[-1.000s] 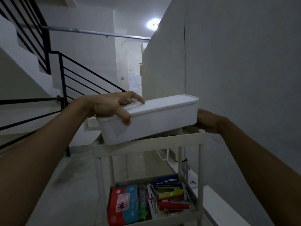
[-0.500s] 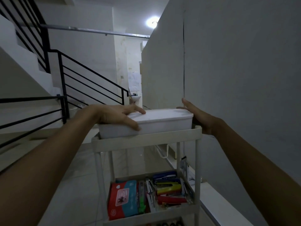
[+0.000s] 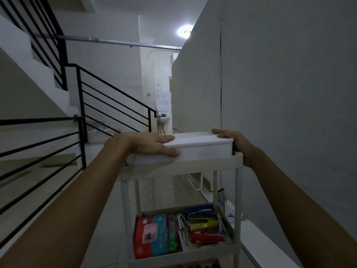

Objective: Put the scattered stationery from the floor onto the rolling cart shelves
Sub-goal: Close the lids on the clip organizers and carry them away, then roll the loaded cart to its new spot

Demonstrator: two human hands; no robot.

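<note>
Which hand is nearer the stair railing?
Left. The left hand rests on the white box at the end toward the stair railing; the right hand grips its opposite end, beside the wall.
</note>
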